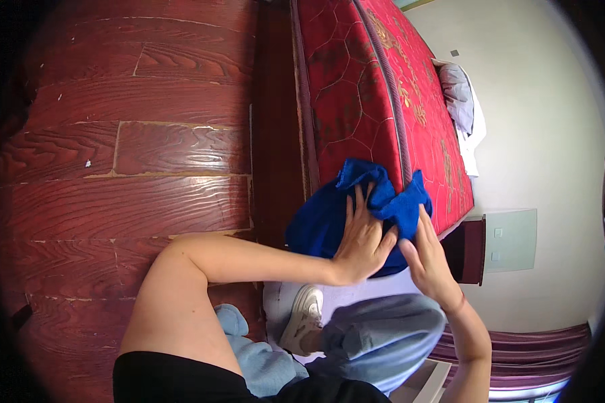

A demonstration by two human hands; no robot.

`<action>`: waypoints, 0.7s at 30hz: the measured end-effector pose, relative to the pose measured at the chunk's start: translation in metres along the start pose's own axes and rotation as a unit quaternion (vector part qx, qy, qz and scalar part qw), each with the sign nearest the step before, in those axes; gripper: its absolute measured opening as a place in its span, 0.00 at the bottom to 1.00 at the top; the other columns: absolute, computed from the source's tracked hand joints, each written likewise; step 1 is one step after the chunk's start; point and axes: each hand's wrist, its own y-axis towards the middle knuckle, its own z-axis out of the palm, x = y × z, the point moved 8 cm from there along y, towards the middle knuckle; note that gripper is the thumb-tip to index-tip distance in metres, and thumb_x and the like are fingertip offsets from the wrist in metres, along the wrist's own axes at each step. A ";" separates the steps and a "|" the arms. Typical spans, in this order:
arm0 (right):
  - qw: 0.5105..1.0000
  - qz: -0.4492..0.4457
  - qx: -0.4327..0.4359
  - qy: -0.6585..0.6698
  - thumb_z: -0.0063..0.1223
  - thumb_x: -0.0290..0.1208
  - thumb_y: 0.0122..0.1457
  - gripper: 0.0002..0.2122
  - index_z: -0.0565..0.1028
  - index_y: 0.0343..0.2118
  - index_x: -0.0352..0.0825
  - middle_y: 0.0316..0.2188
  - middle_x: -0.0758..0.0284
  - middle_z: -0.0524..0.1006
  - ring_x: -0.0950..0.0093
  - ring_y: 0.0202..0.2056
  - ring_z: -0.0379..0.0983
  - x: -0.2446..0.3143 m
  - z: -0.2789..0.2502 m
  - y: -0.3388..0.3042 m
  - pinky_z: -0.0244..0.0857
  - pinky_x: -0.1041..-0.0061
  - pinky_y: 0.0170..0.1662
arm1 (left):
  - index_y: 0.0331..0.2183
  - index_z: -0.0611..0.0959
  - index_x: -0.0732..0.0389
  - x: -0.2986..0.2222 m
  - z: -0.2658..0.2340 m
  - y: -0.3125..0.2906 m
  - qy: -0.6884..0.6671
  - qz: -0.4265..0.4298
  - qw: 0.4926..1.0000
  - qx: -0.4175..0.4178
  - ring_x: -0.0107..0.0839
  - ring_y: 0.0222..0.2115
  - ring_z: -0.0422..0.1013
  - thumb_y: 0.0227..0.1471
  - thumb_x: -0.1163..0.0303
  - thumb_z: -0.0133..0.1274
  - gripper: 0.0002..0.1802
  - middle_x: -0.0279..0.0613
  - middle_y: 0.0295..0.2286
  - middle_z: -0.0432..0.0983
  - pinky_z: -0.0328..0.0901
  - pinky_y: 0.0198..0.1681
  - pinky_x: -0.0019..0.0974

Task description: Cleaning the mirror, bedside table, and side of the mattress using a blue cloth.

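A bright blue cloth, towel-like with a fuzzy surface, lies bunched against the near corner of a red patterned mattress. Its upper part is gathered into folds. Across these folds rests my left hand, palm down, with the fingers stretched out and somewhat spread. My right hand is at the cloth's right edge, its fingers straight and its thumb held apart from them. The two thumbs come near each other over the cloth. Both fingertips touch the fabric, and part of the cloth is hidden beneath my hands.
Reddish wooden floorboards fill the left side. A grey pillow lies at the mattress's far edge. A dark red cabinet stands beyond my right hand, near a purple curtain. A white shoe and my bent, jeans-covered leg are below the cloth.
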 end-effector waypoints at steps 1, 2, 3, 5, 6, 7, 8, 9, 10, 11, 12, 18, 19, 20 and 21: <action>0.997 0.000 -0.046 0.056 0.48 0.39 0.66 0.32 0.53 0.64 0.23 0.65 0.41 0.52 0.48 0.67 0.47 0.003 0.001 0.013 0.42 0.61 0.68 | 0.64 0.56 0.66 0.005 0.002 0.008 0.002 0.015 1.000 -0.007 0.71 0.65 0.33 0.62 0.57 0.42 0.35 0.67 0.65 0.38 0.31 0.65 0.68; 0.989 -0.005 -0.091 0.115 0.48 0.40 0.66 0.32 0.52 0.64 0.23 0.65 0.41 0.52 0.48 0.67 0.46 0.003 0.003 0.028 0.41 0.60 0.69 | 0.64 0.56 0.65 0.011 -0.001 0.019 0.009 0.029 0.999 -0.017 0.71 0.65 0.33 0.62 0.57 0.42 0.35 0.66 0.65 0.39 0.31 0.65 0.68; 0.987 -0.016 -0.119 0.107 0.48 0.40 0.66 0.33 0.51 0.64 0.22 0.64 0.41 0.53 0.47 0.67 0.47 -0.009 0.004 0.036 0.41 0.60 0.69 | 0.64 0.57 0.65 0.017 -0.003 0.038 0.000 0.014 0.999 -0.043 0.71 0.65 0.34 0.62 0.57 0.43 0.35 0.65 0.65 0.41 0.32 0.65 0.67; 0.980 -0.032 -0.146 0.128 0.47 0.42 0.66 0.32 0.54 0.64 0.24 0.64 0.43 0.54 0.50 0.67 0.47 -0.017 -0.002 0.063 0.41 0.62 0.69 | 0.64 0.55 0.63 0.041 -0.013 0.074 0.020 0.009 0.993 -0.120 0.68 0.65 0.34 0.63 0.56 0.41 0.35 0.65 0.64 0.43 0.34 0.65 0.68; 0.978 -0.033 -0.155 0.137 0.46 0.43 0.67 0.31 0.54 0.64 0.25 0.64 0.44 0.55 0.51 0.67 0.47 -0.018 -0.008 0.078 0.41 0.62 0.69 | 0.65 0.55 0.63 0.055 -0.016 0.093 0.033 0.004 0.990 -0.134 0.67 0.66 0.33 0.64 0.54 0.39 0.35 0.63 0.65 0.43 0.34 0.65 0.69; 0.968 -0.055 -0.152 0.194 0.45 0.44 0.67 0.31 0.55 0.64 0.25 0.64 0.44 0.56 0.52 0.68 0.48 -0.021 -0.008 0.099 0.41 0.63 0.69 | 0.65 0.55 0.62 0.066 -0.028 0.111 0.023 -0.024 0.988 -0.151 0.68 0.66 0.31 0.65 0.52 0.38 0.35 0.62 0.65 0.43 0.34 0.64 0.70; 0.953 -0.081 -0.147 0.251 0.44 0.46 0.67 0.31 0.56 0.64 0.26 0.64 0.45 0.57 0.53 0.68 0.48 -0.021 -0.007 0.121 0.40 0.64 0.69 | 0.65 0.54 0.63 0.082 -0.040 0.128 0.054 -0.034 0.986 -0.156 0.68 0.66 0.30 0.65 0.49 0.35 0.36 0.61 0.66 0.42 0.34 0.64 0.70; 0.951 -0.106 -0.163 0.242 0.44 0.47 0.67 0.31 0.57 0.63 0.26 0.63 0.45 0.58 0.53 0.67 0.49 -0.022 -0.011 0.144 0.41 0.64 0.69 | 0.65 0.53 0.63 0.105 -0.046 0.149 0.124 -0.033 0.983 -0.131 0.69 0.66 0.30 0.65 0.47 0.32 0.37 0.61 0.66 0.41 0.34 0.64 0.70; 0.948 -0.123 -0.181 0.230 0.44 0.48 0.67 0.31 0.58 0.63 0.26 0.63 0.45 0.59 0.53 0.67 0.50 -0.035 -0.013 0.165 0.42 0.65 0.68 | 0.65 0.53 0.62 0.111 -0.047 0.160 0.093 -0.087 0.982 -0.138 0.68 0.66 0.30 0.65 0.44 0.29 0.39 0.60 0.66 0.41 0.34 0.64 0.70; 0.943 -0.141 -0.197 0.229 0.44 0.48 0.67 0.30 0.60 0.60 0.26 0.61 0.45 0.62 0.53 0.65 0.53 -0.040 -0.016 0.184 0.44 0.64 0.67 | 0.65 0.53 0.62 0.115 -0.053 0.171 0.064 -0.111 0.983 -0.133 0.68 0.66 0.31 0.65 0.43 0.29 0.39 0.59 0.66 0.41 0.34 0.64 0.70; 0.936 -0.159 -0.211 0.232 0.43 0.49 0.67 0.29 0.63 0.58 0.25 0.58 0.45 0.65 0.52 0.63 0.56 -0.043 -0.018 0.199 0.46 0.63 0.66 | 0.65 0.53 0.62 0.120 -0.058 0.175 0.038 -0.137 0.981 -0.128 0.68 0.66 0.31 0.64 0.42 0.28 0.40 0.59 0.66 0.42 0.34 0.64 0.70; 0.941 -0.176 -0.229 0.176 0.43 0.53 0.65 0.34 0.61 0.59 0.22 0.59 0.45 0.64 0.51 0.64 0.55 -0.054 -0.017 0.192 0.45 0.60 0.66 | 0.65 0.50 0.64 0.085 -0.045 0.144 0.004 -0.069 0.997 -0.038 0.68 0.66 0.31 0.66 0.46 0.26 0.38 0.60 0.66 0.41 0.35 0.65 0.68; 0.942 -0.179 -0.230 0.166 0.42 0.51 0.66 0.34 0.59 0.61 0.22 0.62 0.45 0.60 0.51 0.65 0.52 -0.059 -0.013 0.175 0.43 0.60 0.68 | 0.64 0.52 0.68 0.066 -0.035 0.127 0.032 -0.039 0.998 -0.043 0.69 0.65 0.32 0.67 0.47 0.26 0.37 0.63 0.65 0.43 0.34 0.66 0.67; 0.942 -0.183 -0.233 0.157 0.41 0.50 0.67 0.34 0.56 0.62 0.22 0.64 0.44 0.57 0.52 0.67 0.49 -0.056 -0.013 0.153 0.41 0.60 0.69 | 0.62 0.53 0.71 0.043 -0.027 0.110 0.062 -0.008 0.997 -0.050 0.69 0.65 0.32 0.67 0.49 0.26 0.37 0.65 0.64 0.44 0.33 0.66 0.66; 0.950 -0.176 -0.215 0.140 0.40 0.48 0.68 0.33 0.56 0.63 0.21 0.65 0.43 0.56 0.52 0.67 0.48 -0.048 -0.007 0.134 0.40 0.58 0.69 | 0.59 0.57 0.76 0.043 -0.035 0.102 0.110 -0.007 0.986 -0.122 0.72 0.63 0.40 0.67 0.52 0.31 0.35 0.71 0.61 0.50 0.34 0.65 0.67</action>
